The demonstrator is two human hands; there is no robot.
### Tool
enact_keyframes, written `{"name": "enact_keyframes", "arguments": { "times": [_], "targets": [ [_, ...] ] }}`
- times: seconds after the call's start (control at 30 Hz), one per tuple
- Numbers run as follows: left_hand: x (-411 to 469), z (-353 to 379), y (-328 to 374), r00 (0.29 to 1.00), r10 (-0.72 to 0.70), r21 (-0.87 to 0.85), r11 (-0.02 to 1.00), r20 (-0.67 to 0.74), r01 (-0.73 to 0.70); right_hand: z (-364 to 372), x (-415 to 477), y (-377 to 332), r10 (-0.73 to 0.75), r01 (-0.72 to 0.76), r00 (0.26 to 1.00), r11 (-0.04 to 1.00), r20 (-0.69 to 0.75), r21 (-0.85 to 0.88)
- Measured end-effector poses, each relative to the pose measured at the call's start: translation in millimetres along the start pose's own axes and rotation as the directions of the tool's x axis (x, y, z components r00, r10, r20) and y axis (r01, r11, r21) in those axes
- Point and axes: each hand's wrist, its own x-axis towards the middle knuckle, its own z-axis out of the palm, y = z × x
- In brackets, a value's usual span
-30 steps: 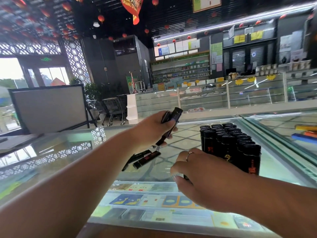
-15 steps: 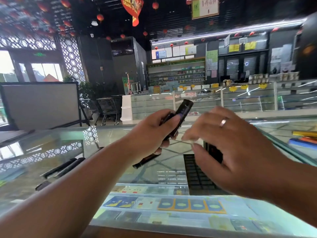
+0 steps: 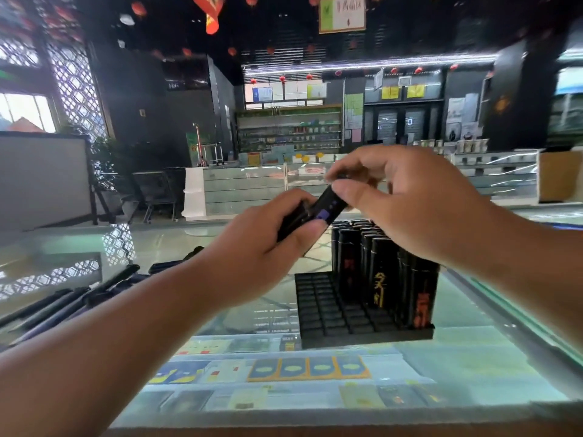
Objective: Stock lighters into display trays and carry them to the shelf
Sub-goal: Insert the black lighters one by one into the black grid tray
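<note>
A black slotted display tray [image 3: 325, 310] sits on the glass counter, its right half filled with several upright black lighters [image 3: 378, 279]; the left slots stand bare. Above the tray my left hand [image 3: 268, 244] grips a small bunch of black lighters. One of them, a black lighter with a purple mark [image 3: 328, 206], sticks up and to the right. My right hand [image 3: 397, 200] pinches the top end of that lighter between thumb and fingers. Both hands hover over the tray's back edge.
Several more black lighters [image 3: 79, 298] lie loose on the glass counter [image 3: 239, 316] at the left. Packs show through the glass below. A long glass showcase [image 3: 246, 187] and stocked wall shelves [image 3: 290, 130] stand across the shop floor. Coloured items lie at the far right.
My right hand has risen from the counter beside the tray and closed on the tip of the lighter held in my left hand. The view has shifted, showing the tray's bare slots.
</note>
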Motion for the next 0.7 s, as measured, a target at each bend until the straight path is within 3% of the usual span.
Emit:
{"name": "enact_keyframes", "arguments": {
  "times": [0.3, 0.7],
  "targets": [
    [-1, 6, 6, 1.0, 0.003, -0.047, 0.999, 0.017, -0.002, -15, 3, 1, 0.052, -0.054, 0.994, 0.998, 0.097, 0.02],
    [5, 6, -38, 0.963, -0.17, 0.211, 0.969, 0.207, 0.126, -11, 39, 13, 0.132, -0.089, 0.95, 0.983, 0.283, -0.159]
  ]
}}
